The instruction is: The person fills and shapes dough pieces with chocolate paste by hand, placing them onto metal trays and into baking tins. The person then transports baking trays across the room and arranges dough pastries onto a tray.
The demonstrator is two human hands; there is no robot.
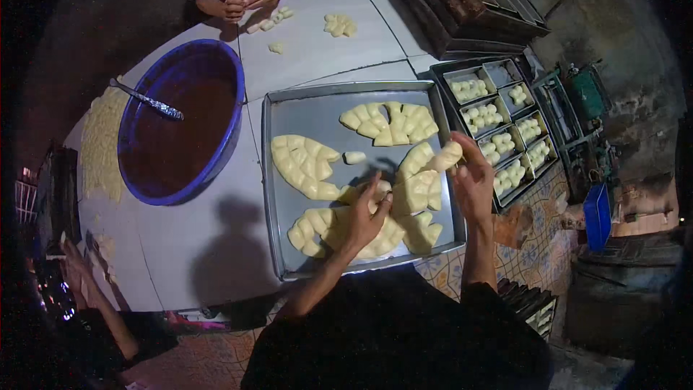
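A large metal tray (pixel 268 173) lies before me with several clusters of pale, rounded dough pieces. One fan-shaped dough cluster (pixel 390 124) is at its far side and another dough cluster (pixel 303 166) at its left. A single small dough piece (pixel 354 157) lies apart between them. My right hand (pixel 474 186), over the tray's right edge, pinches a dough piece (pixel 449 157) above the right-hand cluster. My left hand (pixel 367 218) is over the near clusters, its fingers closed around a small dough piece (pixel 383 188).
A blue basin (pixel 234 112) of brown filling, with a metal spoon (pixel 148 99), stands left on the white table. Across it, another person's hands (pixel 249 1) work beside dough pieces. Divided pans (pixel 498 126) of dough stand right, near stacked dark pans (pixel 462 7). Another person's arm (pixel 101 303) reaches in at left.
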